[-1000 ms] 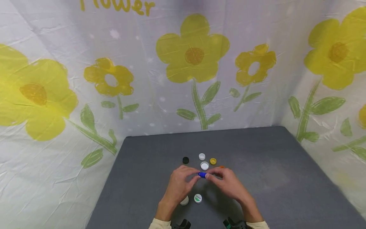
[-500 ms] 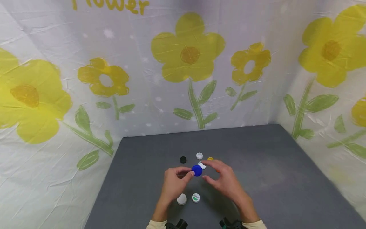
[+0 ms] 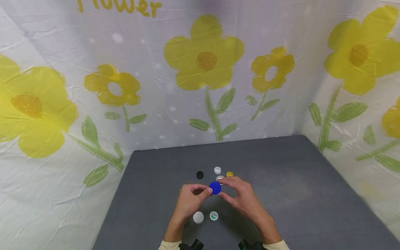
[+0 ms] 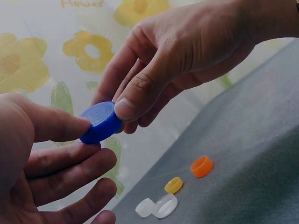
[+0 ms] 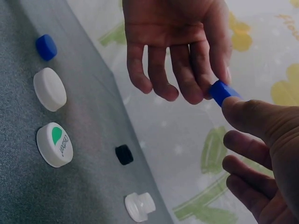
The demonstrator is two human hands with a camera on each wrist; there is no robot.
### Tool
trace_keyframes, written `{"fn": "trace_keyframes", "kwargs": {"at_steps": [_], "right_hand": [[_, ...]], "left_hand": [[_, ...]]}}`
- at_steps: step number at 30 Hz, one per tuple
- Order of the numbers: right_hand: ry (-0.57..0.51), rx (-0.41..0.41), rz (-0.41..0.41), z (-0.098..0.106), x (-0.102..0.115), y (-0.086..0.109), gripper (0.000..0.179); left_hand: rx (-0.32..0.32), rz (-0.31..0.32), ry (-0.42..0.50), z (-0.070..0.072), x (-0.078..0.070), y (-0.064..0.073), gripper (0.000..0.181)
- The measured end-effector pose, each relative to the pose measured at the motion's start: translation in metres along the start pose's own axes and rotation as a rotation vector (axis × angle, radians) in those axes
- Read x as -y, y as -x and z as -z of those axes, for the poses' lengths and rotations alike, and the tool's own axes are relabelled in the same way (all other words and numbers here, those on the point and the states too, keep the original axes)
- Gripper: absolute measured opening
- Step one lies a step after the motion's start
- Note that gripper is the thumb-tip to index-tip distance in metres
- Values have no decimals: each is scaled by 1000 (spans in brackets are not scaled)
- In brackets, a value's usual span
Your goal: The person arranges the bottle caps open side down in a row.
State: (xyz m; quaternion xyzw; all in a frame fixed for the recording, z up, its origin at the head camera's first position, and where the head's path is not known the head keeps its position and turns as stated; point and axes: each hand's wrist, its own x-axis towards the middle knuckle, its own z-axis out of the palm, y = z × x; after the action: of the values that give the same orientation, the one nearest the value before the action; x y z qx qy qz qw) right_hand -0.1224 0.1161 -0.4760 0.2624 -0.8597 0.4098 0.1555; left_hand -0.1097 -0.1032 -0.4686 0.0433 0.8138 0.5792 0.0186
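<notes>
A round blue bottle cap (image 3: 215, 188) is held up over the table between both hands, its flat top tilted toward the head camera. My left hand (image 3: 188, 203) pinches its left side between thumb and forefinger, the other fingers spread below, as the left wrist view shows. From the right, my right hand (image 3: 243, 199) grips the cap (image 4: 101, 122) at its edge, with the thumb at the rim and the fingertips partly hidden behind. In the right wrist view, the right thumb overlaps the cap (image 5: 222, 92).
On the grey table (image 3: 156, 194) lie a black cap (image 3: 200, 175), a white cap (image 3: 217, 170), a yellow cap (image 3: 229, 174) and an orange cap (image 4: 202, 166). Closer in are a plain white cap (image 3: 198, 217), a green-marked white cap (image 3: 214, 216) and another blue cap (image 5: 46, 47).
The blue cap has turned from edge-on to showing its flat top. My right hand let go of it, opened beside it, then came back in to its right edge. The left hand kept its pinch.
</notes>
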Motion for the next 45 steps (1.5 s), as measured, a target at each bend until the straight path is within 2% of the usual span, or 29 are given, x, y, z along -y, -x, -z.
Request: {"fn": "trace_keyframes", "kwargs": {"at_steps": [5,9,12,16,20,25,30,35,39,45], "right_hand": [[20,6,-5,0,1,0,42],[28,-12,4,2,-1,-1,39],[41,-27,-8,5,-2,-1,37],[44,-39,-41,11,-1,-3,36],[51,-33,-58,16,1,-4,35],[68,-27,-57,21,3,-2,35],[92,-26,-58,24,1,3,36],[130,-17,-69,23,-7,11,35],[168,27,-85,22,-14,19,32],[207,121,-130,19,-21,29,30]], "left_hand": [[5,-29,-59,0,-2,0,24],[-16,-111,-144,-2,-5,-1,24],[-25,-196,-193,-3,-8,-2,26],[-5,-288,-250,-4,-15,-4,30],[28,-341,-310,-5,-18,-8,32],[27,-401,-391,-9,-19,-11,33],[40,-418,-457,-16,-19,-11,32],[59,-404,-580,-26,-15,-12,33],[81,-402,-666,-33,-10,-10,31],[90,-455,-763,-44,1,-8,30]]}}
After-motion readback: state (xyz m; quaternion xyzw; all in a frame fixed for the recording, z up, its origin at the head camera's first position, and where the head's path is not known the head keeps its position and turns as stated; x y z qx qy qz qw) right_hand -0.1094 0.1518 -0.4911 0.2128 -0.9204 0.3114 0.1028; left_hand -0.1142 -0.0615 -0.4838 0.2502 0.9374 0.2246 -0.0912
